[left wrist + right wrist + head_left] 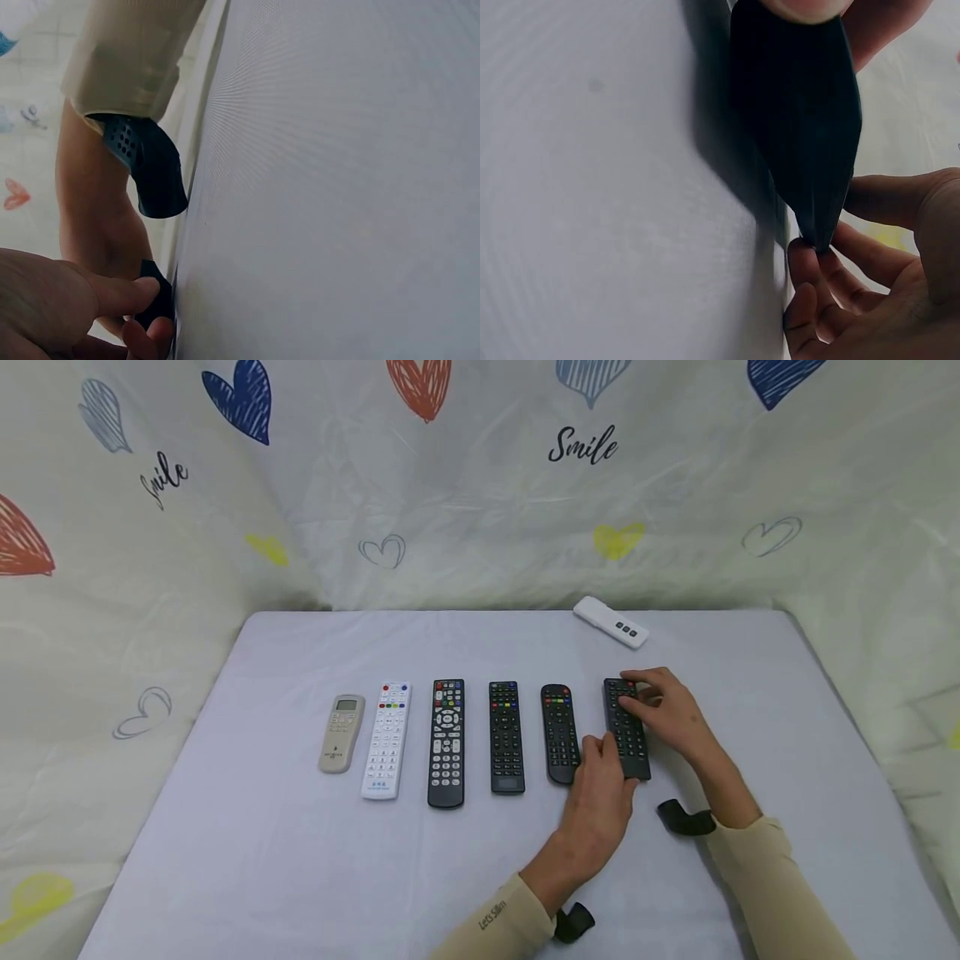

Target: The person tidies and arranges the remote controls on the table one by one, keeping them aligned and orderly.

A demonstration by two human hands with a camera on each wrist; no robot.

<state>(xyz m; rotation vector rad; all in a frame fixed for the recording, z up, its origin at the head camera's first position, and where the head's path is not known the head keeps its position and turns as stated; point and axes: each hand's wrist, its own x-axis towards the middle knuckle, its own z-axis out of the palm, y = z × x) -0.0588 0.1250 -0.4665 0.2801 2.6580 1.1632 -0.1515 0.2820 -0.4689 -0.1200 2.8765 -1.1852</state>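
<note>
Both my hands are on the rightmost black remote control [628, 739], part of a row on the white table. My right hand [675, 714] pinches its far end between thumb and fingers. My left hand [596, 810] grips the near end, thumb on the right side and fingers on the left. In the right wrist view the dark remote [802, 112] appears edge-on, casting a shadow on the cloth, with the right hand's fingers [874, 259] at its narrow end. The left wrist view shows the left thumb [124, 295] against the remote's dark end [157, 307].
To the left lie a rounded black remote [558, 731], a slim black remote [507, 739], a long black remote [447, 777], a white remote [386, 739] and a beige remote [342, 735]. A white three-button remote [609, 622] lies at the table's back edge.
</note>
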